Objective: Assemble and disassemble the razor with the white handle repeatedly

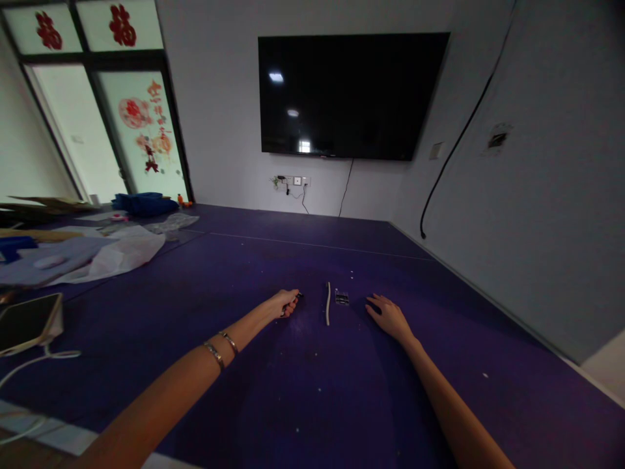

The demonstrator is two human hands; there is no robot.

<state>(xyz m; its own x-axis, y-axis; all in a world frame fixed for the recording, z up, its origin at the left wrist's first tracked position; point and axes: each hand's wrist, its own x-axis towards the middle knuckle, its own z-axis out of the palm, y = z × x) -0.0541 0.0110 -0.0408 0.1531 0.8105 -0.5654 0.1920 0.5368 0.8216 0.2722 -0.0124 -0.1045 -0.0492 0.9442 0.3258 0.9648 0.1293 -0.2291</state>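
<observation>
Step in hand, my read: handling stage. Left hand (287, 303) is closed in a fist round a small, slim black object (299, 296); one end pokes out past the fingers, the rest is covered, so can't tell what it is. Right hand (389, 315) holds nothing visible: palm down, fingers loosely spread, low at the purple, matte-topped counter (254, 391). Can't confirm whether it touches.

Between the hands: a long, thin, pale-grey, slightly bent strip (328, 303), nearer the left hand, lying roughly away from the wearer. Just to its right, apart from it, a small flat black rectangular piece with pale edges (342, 298), nearer the right hand. Material of both too small to call. Neither is held.

Next move, judgement only: picking up either one calls for a short inward reach by the right hand and a fine fingertip pinch, since both look thin and lie flat. Left would need to keep its grip or put its object down first.

Count: hands 2, held object 1, strip 1, rectangular piece 1. Silver-toned link bracelets (213, 355) 2, both on the left forearm. Wide black flat-screen TV (354, 98) 1, on the wall beyond.
</observation>
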